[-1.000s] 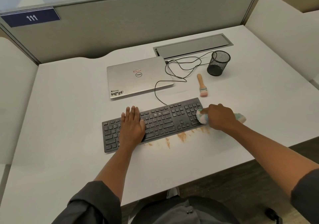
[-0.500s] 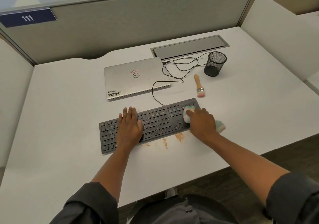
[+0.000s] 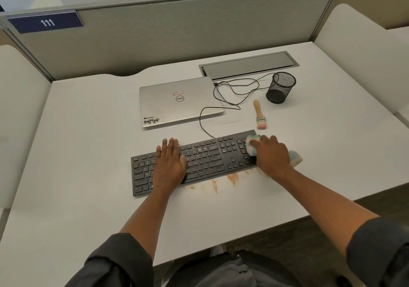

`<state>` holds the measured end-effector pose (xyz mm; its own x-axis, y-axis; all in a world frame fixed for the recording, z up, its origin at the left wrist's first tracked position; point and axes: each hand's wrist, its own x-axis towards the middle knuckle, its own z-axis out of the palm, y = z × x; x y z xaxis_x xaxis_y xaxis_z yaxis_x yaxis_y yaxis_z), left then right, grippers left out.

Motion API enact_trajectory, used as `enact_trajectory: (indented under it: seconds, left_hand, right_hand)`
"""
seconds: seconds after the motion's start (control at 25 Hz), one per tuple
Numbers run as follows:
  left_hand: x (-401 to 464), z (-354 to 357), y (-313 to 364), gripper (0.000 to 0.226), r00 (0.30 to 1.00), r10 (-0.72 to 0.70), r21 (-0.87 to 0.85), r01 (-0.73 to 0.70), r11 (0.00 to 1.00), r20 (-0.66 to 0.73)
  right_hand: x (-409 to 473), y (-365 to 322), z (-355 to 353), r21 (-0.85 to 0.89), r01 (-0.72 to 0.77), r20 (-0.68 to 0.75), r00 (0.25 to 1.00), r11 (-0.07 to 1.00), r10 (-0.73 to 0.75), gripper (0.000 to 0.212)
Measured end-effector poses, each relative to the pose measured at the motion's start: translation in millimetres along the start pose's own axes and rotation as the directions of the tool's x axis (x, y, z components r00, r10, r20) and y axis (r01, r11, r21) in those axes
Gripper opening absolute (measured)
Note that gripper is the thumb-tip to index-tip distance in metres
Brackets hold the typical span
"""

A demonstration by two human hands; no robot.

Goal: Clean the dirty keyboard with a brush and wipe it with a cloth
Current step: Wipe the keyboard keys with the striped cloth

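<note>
The flat dark grey plastic keyboard (image 3: 197, 161) lies on the white desk (image 3: 88, 131), just in front of the closed silver laptop (image 3: 177, 101); its long axis runs left to right with the right end swung slightly away from the person, and its key face points up. The left hand (image 3: 170, 165) lies flat on the left-centre keys, fingers straight and released, pinning the board. The right hand (image 3: 271, 156) presses a bunched pastel cloth (image 3: 251, 146) onto the number-pad end, fingers curled over the fabric. Orange-brown powder streaks (image 3: 232, 178) lie on the desk touching the keyboard's near edge. Risk: a stroke drawn toward the person would likely drag the cloth through this powder and carry it back onto the keys. Risk: the thin black cable (image 3: 204, 120) leaves the far edge and loops near the black mesh pen cup (image 3: 281, 87); a hard sideways push could shift the board and tug it. The small wooden-handled brush (image 3: 259, 115) lies apart, just beyond the right end.
</note>
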<state>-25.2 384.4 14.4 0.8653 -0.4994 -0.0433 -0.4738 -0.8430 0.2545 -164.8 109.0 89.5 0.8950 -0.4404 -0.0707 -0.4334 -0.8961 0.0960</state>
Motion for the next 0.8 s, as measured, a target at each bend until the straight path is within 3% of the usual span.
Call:
enact_trajectory:
  seconds: [0.28,0.48,0.56,0.68,0.8]
  left_hand:
    - [-0.5,-0.9,1.0,0.081,1.0,0.001,0.011,-0.001,1.0,0.01]
    - [-0.1,-1.7,0.6,0.084,1.0,0.003,0.004,-0.003,1.0,0.017]
    - [-0.1,-2.0,0.3,0.083,1.0,-0.001,0.005,0.001,1.0,0.023]
    - [-0.2,-2.1,0.9,0.083,1.0,0.0,0.015,-0.001,1.0,0.02]
    - [-0.2,-1.8,0.1,0.084,1.0,0.001,0.017,-0.001,1.0,0.021]
  right_hand:
    - [-10.7,-51.0,-4.4,0.21,0.246,0.041,0.965,0.946,-0.259,0.05]
    - [21.0,-52.0,-16.8,0.105,0.121,-0.056,0.992,0.987,-0.115,0.053]
    - [23.7,-65.7,-13.7,0.166,0.108,-0.02,0.994,0.98,-0.107,0.056]
    - [10.3,-88.2,-4.6,0.249,0.252,-0.005,0.966,0.935,-0.259,0.055]
    - [8.2,-75.6,-4.3,0.316,0.408,0.078,0.888,0.856,-0.452,0.052]
